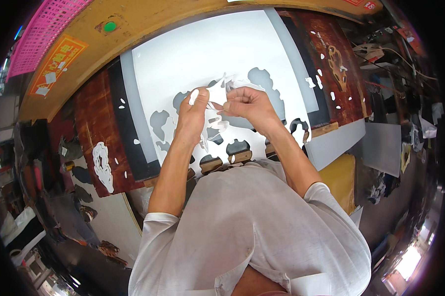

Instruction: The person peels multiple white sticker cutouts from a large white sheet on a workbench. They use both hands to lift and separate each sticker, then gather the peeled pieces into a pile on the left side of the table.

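Over a large white sheet [207, 49], both my hands are closed on a white cut-out piece [216, 93] with openings and thin strips. My left hand [193, 113] grips its left side, thumb on top. With fingers and thumb pinched together, my right hand [249, 104] holds its right edge; exactly what lies between those fingertips is partly hidden. Thin loops of the white material dangle between the hands. The sheet's near part is full of scalloped holes, and its lower edge hangs over the table edge close to my body.
Beneath the sheet lies a pale grey board [301, 74] on a black mat [126, 118]. White cut pieces [102, 166] lie on the reddish-brown surface at left. At right are a tan scalloped outline form [337, 68] and small white scraps. A yellow beam [133, 24] and pink basket [42, 34] border the far side.
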A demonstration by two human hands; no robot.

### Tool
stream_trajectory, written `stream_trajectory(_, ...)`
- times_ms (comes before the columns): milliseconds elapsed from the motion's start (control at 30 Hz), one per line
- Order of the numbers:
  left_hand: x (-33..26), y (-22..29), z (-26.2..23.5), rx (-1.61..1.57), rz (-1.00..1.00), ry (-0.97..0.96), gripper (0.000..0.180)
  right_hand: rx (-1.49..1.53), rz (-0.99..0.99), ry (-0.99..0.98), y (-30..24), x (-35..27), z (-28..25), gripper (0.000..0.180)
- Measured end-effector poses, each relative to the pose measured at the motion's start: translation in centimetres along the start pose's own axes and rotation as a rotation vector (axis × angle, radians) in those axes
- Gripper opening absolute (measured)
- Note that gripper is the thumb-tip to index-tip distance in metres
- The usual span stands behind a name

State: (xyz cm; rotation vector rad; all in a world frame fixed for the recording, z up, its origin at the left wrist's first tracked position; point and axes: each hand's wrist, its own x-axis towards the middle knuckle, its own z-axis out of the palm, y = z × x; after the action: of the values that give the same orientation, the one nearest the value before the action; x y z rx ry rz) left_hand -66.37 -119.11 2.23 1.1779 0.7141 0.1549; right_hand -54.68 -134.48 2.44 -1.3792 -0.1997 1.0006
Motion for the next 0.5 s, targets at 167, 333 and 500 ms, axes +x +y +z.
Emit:
stream_trajectory(167,0.2,-0.6,-0.1,-0.005,0.013,-0.093,0.048,0.025,0.028,0.028,0.3,-0.4,-0.6,0.026)
stream_trajectory(333,0.6,-1.1,0.2,-0.127,-0.011,-0.143,0.046,0.197,0.020,0.049,1.4,0.7,-1.3,0.012)
stream_trajectory(500,0.6,-1.5,0.5,-0.125,0.010,-0.086,0.039,-0.044,-0.014,-0.041,2.0,0.0,-2.8,0.004)
